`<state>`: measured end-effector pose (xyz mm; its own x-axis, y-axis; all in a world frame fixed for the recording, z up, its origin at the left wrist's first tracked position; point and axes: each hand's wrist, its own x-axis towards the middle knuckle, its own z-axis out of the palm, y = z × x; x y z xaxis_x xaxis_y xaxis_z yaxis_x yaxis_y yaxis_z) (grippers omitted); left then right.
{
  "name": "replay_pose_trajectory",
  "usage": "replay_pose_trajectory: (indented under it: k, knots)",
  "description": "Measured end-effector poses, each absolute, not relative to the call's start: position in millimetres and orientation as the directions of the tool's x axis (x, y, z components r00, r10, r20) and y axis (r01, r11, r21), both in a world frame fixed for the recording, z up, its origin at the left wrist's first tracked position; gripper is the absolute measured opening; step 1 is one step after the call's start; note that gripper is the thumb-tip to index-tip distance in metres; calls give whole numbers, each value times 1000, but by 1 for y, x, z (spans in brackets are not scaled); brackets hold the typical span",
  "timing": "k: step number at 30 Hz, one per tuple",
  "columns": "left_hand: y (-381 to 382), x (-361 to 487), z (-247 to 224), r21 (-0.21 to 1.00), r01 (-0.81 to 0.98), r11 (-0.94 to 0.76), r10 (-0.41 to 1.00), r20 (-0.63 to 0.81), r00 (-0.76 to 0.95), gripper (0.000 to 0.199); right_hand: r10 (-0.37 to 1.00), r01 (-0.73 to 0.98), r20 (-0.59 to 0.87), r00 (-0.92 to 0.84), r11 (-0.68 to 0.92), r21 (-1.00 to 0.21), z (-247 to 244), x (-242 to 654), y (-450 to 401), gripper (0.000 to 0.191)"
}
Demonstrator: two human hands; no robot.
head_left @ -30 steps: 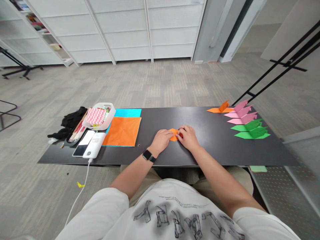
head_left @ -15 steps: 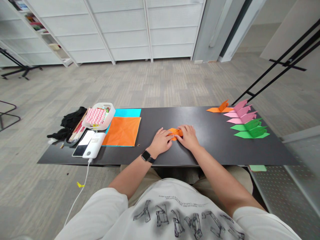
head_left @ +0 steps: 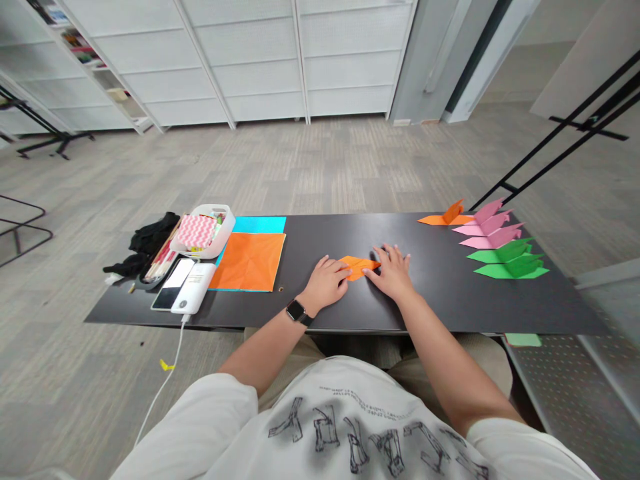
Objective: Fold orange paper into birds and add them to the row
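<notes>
A folded piece of orange origami paper [head_left: 359, 267] lies flat on the dark table in front of me, long and pointed at its right end. My left hand [head_left: 325, 283] is closed on the paper's left end, fingers over the top and thumb at the near side, pressing it to the table; that end is hidden. My right hand [head_left: 393, 272] is open at the paper's right point, its fingers spread and its thumb touching or just over the paper's edge. A black watch [head_left: 295, 311] sits on my left wrist.
Orange sheets [head_left: 255, 261] lie left on cyan sheets [head_left: 261, 225]. Farther left are a white basket [head_left: 226, 231], a white power bank [head_left: 194, 288] with a cable, a phone [head_left: 173, 285] and a black cloth [head_left: 153, 233]. Folded green [head_left: 515, 269], pink [head_left: 493, 235] and orange birds [head_left: 453, 215] stand at right.
My right hand has slid right along the paper, and its fingers have spread apart. More of the orange paper shows between the hands. My left hand stays on the left end.
</notes>
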<state>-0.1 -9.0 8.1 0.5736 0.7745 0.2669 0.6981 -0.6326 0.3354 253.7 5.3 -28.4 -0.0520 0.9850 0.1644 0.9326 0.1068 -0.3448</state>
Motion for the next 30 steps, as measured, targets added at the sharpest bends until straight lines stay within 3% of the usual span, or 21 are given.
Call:
replay_pose_trajectory:
  k: [6, 10, 13, 18, 30]
  knots:
    - [-7, 0, 2, 345, 693, -633, 775, 279, 567, 28, 986, 916, 163, -34, 96, -390, -30, 269, 9, 76]
    - [-7, 1, 4, 348, 691, -633, 774, 279, 569, 31, 952, 866, 303, -43, 187, -463, -23, 264, 8, 51]
    - [-8, 2, 6, 338, 685, -646, 763, 287, 579, 34, 902, 836, 412, -130, 323, -443, -18, 252, 6, 35]
    - [-9, 2, 6, 301, 681, -667, 744, 294, 599, 37, 899, 845, 340, -277, 396, -359, -16, 233, 5, 27]
    - [-13, 5, 8, 280, 712, -645, 764, 281, 581, 37, 907, 848, 295, -301, 396, -351, -20, 234, 5, 29]
